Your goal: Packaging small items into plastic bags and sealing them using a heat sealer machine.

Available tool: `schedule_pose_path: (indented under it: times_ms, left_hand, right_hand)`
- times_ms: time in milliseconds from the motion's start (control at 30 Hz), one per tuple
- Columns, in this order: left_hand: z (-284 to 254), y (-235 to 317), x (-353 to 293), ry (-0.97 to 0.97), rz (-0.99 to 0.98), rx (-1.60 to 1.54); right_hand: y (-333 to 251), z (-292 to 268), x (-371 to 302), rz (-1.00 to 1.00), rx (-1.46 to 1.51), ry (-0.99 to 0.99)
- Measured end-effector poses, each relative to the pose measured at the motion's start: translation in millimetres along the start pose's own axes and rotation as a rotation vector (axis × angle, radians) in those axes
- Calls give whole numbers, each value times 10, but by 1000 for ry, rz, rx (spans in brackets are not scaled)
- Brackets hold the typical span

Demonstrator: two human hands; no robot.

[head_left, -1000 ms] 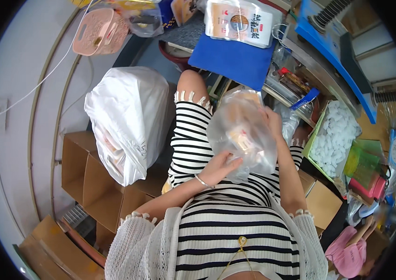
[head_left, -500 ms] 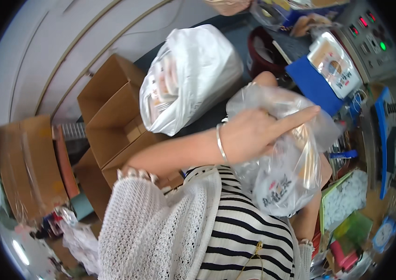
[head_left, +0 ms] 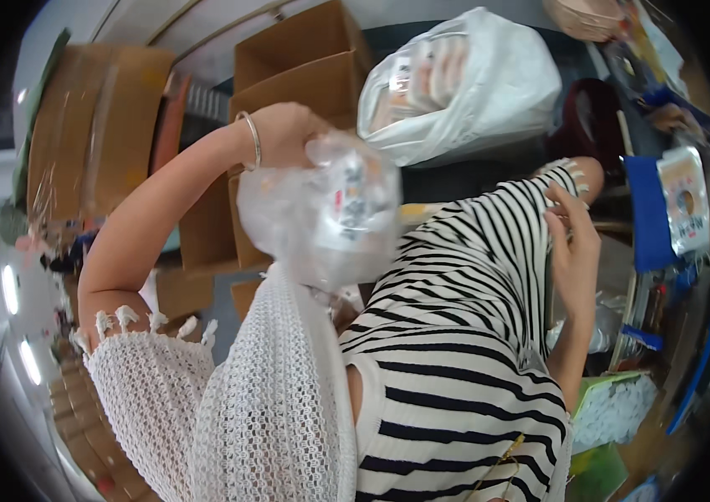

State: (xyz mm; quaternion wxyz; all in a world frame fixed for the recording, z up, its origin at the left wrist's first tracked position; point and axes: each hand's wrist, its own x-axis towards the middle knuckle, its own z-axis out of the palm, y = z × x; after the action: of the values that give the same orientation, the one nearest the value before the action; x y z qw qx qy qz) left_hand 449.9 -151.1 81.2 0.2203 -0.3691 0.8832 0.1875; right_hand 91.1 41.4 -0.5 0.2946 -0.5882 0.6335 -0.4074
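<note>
- Head view: left hand (head_left: 288, 134), at 11 o'clock, grasps a clear plastic bag (head_left: 346, 217), its fingertips partly hidden
- That bag, blurred, lies just off centre toward 12 o'clock
- Right hand (head_left: 572, 238), at 3 o'clock, is released, fingers loosely parted, near the striped garment (head_left: 472, 284); cannot tell whether they touch
- White bag (head_left: 505, 92) at 1 o'clock, flat packets (head_left: 434, 75) showing in its mouth
- Open cardboard box (head_left: 292, 79) at 11 o'clock
- Blue sheet (head_left: 646, 213) at 3 o'clock
</note>
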Motion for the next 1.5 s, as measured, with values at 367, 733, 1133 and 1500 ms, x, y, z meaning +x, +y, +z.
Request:
schedule_pose_path:
  times_ms: [367, 733, 1133, 1500]
  left_hand:
    - [2700, -1078, -1853, -809, -549, 35]
    - [3371, -139, -66, -723, -226, 36]
    - [1163, 3151, 2514, -49, 1212, -134]
    - [2817, 4501, 2703, -42, 1376, -132]
  right_hand:
    - [242, 150, -112, -16, -128, -219]
    - [898, 5, -806, 306, -14, 97]
    - [1344, 300, -2254, 698, -288, 1434]
    - [2896, -455, -2799, 669, -312, 1448]
